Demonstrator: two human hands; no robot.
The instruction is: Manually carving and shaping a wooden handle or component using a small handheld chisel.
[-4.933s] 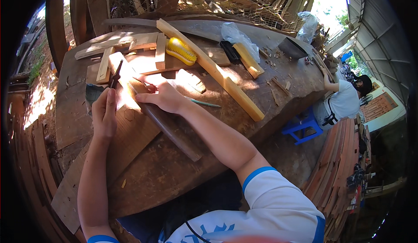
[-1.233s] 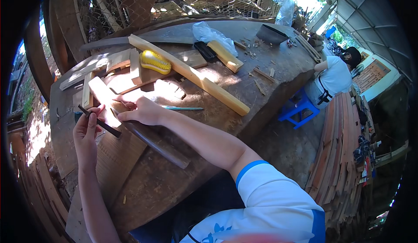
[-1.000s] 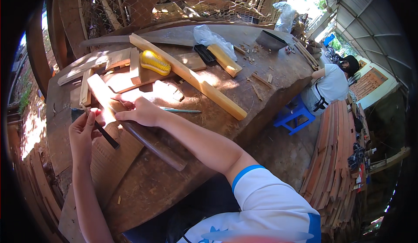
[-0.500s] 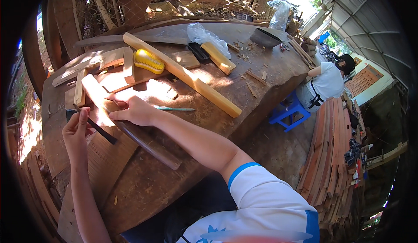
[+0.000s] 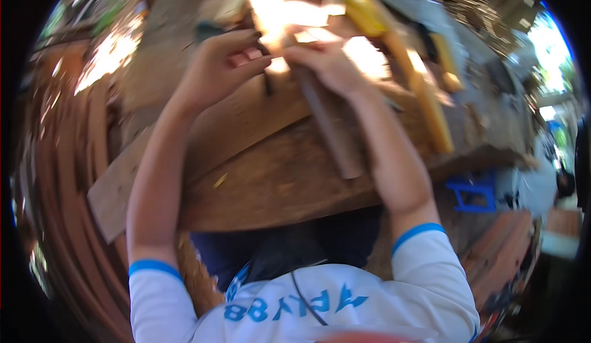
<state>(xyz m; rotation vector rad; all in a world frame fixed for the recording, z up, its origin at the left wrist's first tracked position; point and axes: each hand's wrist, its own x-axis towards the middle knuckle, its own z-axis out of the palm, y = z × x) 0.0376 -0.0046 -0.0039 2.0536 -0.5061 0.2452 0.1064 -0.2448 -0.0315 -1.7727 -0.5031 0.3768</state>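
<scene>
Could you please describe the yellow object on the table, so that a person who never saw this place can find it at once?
On the brown table, look past the right hand toward the far side. A long, tan wooden bar slants there; the yellow object lies left of its far part. Unlike that straight bar, it is short, rounded and vivid yellow.

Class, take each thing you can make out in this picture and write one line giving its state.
Left hand: closed on the dark strip.
Dark strip: held, blurred.
Right hand: closed over the dark bar.
Dark bar: gripped, slanting across the table.
Wide board: flat, one end past the table's edge.
Yellow brush: lying beside the long bar.
Long bar: slanting, partly sunlit.
Stool: upright.
</scene>
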